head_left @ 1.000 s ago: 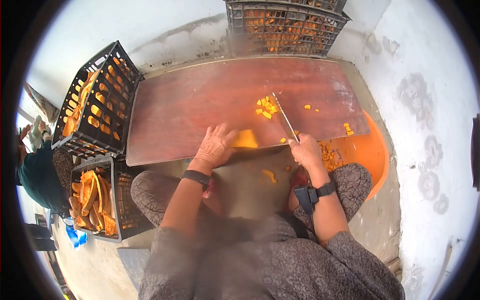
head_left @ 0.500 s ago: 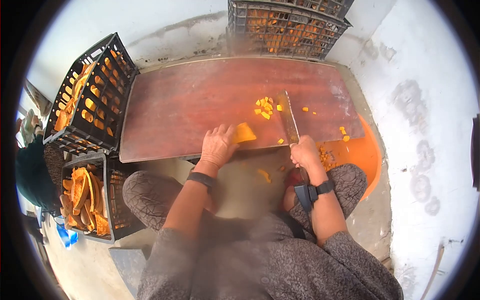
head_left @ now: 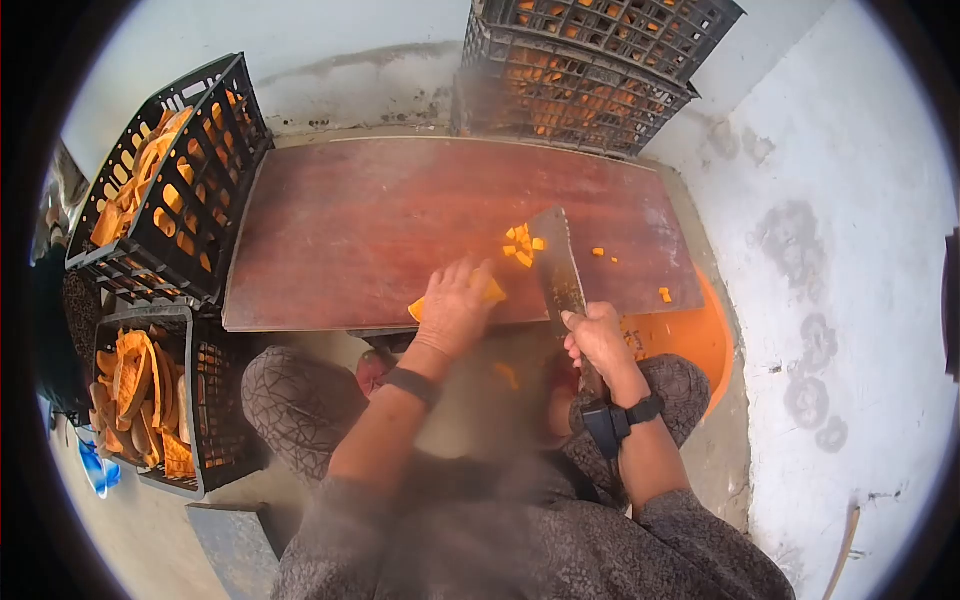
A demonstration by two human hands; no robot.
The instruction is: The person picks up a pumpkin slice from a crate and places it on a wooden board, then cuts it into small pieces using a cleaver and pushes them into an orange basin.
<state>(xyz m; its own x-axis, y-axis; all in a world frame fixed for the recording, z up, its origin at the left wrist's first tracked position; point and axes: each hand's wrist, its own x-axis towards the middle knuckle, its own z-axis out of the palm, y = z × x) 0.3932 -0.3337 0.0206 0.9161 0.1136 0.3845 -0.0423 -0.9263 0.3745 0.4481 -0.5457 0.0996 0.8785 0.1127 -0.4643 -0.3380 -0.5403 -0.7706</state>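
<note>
My left hand [head_left: 455,308] lies over a piece of orange pumpkin [head_left: 495,290] near the front edge of a reddish wooden board [head_left: 370,215]. Its fingers are wrapped over the piece, hiding most of it. My right hand [head_left: 600,342] grips the handle of a cleaver [head_left: 561,270], whose broad blade points away from me with its flat side showing. Just left of the blade's tip is a small heap of pumpkin cubes [head_left: 520,245]. A few loose cubes [head_left: 598,251] lie to the right of the blade.
An orange tub [head_left: 705,350] with pumpkin bits sits under the board's right end. Black crates of pumpkin stand at left, one upper [head_left: 190,190] and one lower [head_left: 195,400]. More stacked crates [head_left: 590,85] are behind the board. A white wall [head_left: 830,280] is on the right.
My left hand has shifted onto the pumpkin piece, now covering its middle. The cleaver has turned to show more of its flat side. One fewer cube shows near the board's right edge.
</note>
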